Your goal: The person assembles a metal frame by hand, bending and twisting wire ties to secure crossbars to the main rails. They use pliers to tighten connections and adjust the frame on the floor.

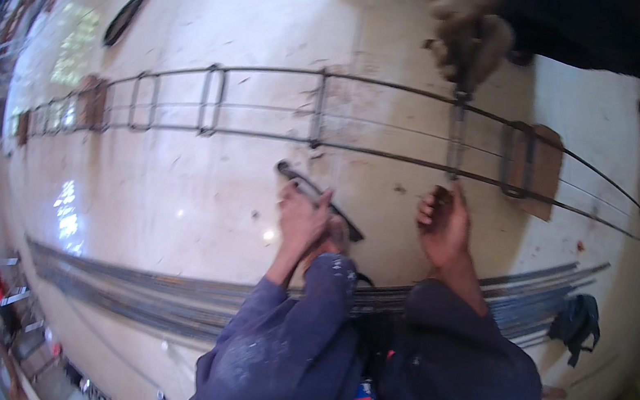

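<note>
Concrete floor (264,18) carries a rebar cage (268,105) with several stirrups set; left hand (302,218) grips a metal tool (320,200) near it, right hand (442,222) curls loosely beside one stirrup, its grip unclear

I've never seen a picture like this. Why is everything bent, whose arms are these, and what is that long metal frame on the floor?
There is no machine here. A camera worn on a person's head looks down at their own two hands, and its very wide lens bends straight edges near the rim.

The left hand holds a dark metal hand tool. The right hand reaches to the near bar of a long steel rebar cage, made of thin bars joined by rectangular loops, which lies on a pale floor. Small wooden blocks sit under it. Beyond the cage, another person's gloved hands work on the same frame. A bundle of loose steel rods lies beside the wearer's knees, with a dark cloth at its right end.
</note>
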`<state>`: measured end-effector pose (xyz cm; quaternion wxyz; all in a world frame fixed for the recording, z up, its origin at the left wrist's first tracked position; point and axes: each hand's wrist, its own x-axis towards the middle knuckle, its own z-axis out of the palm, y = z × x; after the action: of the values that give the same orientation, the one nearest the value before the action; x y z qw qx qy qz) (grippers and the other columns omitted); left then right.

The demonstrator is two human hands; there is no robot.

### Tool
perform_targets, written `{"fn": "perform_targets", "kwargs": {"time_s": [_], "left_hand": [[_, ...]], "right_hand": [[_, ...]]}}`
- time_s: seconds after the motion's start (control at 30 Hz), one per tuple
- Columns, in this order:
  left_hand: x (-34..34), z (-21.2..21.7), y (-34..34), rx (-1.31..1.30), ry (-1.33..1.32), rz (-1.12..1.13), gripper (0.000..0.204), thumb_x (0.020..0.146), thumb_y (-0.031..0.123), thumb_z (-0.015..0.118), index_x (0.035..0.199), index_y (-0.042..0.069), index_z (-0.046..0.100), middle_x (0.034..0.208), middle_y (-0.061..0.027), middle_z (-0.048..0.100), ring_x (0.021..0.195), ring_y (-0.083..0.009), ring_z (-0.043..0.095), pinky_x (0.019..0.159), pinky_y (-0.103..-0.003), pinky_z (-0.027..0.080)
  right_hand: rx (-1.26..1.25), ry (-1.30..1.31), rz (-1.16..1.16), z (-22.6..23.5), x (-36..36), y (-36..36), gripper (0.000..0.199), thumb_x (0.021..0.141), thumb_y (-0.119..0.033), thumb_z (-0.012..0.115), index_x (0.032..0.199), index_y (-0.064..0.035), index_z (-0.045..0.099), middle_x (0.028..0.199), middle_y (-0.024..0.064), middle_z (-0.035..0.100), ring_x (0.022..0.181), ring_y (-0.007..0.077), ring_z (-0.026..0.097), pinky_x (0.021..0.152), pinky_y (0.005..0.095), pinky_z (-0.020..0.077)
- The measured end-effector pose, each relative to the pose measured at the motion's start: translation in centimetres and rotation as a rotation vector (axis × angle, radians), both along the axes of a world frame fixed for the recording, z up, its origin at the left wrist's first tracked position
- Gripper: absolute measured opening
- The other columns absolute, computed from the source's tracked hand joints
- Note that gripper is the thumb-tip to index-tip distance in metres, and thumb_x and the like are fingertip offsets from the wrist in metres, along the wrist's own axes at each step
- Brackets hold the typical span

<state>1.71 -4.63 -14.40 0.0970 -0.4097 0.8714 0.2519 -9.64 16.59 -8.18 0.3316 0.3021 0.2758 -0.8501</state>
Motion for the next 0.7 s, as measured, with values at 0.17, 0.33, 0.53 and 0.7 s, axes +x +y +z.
{"fn": "perform_targets", "kwargs": {"time_s": [0.17, 0.33, 0.53, 0.7], "left_hand": [[-2.0, -1.1, -0.5, -0.027, 0.026, 0.048, 0.076, 0.079, 0.045, 0.059, 0.124, -0.007, 0.026, 0.115, -0.0319, 0.043, 0.098, -0.0466, 0.053, 0.083, -0.05, 0.044], [-2.2, -3.1, 0.2, -0.091, 0.246, 0.119, 0.061, 0.076, 0.018, 0.059, 0.121, -0.004, 0.026, 0.111, -0.0289, 0.046, 0.094, -0.0401, 0.056, 0.078, -0.046, 0.048], [-0.9, -0.5, -1.6, 1.19, 0.85, 0.848, 0.046, 0.071, -0.009, 0.041, 0.115, 0.001, 0.046, 0.093, -0.0089, 0.053, 0.089, -0.0188, 0.057, 0.078, -0.041, 0.053], [-2.4, 7.6, 1.5, 1.426, 0.826, 0.628, 0.054, 0.069, -0.01, 0.04, 0.122, -0.001, 0.045, 0.102, -0.0118, 0.055, 0.101, -0.0226, 0.054, 0.089, -0.044, 0.05]], "right_hand": [[0.144, 0.072, 0.195, 0.9, 0.9, -1.3, 0.033, 0.092, -0.037, 0.05, 0.084, -0.0068, 0.06, 0.068, 0.0016, 0.056, 0.059, 0.0124, 0.051, 0.053, 0.0252, 0.041], [0.355, 0.403, 0.564, 2.5, 1.6, -1.8, 0.03, 0.094, -0.032, 0.049, 0.092, -0.0041, 0.06, 0.074, 0.0011, 0.057, 0.065, 0.0105, 0.054, 0.059, 0.0243, 0.0432], [0.51, 0.976, 0.927, 5.2, 1.6, -1.0, 0.024, 0.089, -0.024, 0.057, 0.097, -0.0023, 0.063, 0.083, 0.01, 0.06, 0.075, 0.0166, 0.058, 0.069, 0.0291, 0.0467], [1.04, 1.683, 0.879, 6.0, 1.8, -1.7, 0.052, 0.079, -0.025, 0.068, 0.123, -0.006, 0.047, 0.1, 0.0144, 0.058, 0.078, 0.0248, 0.061, 0.072, 0.0353, 0.0485]]}}
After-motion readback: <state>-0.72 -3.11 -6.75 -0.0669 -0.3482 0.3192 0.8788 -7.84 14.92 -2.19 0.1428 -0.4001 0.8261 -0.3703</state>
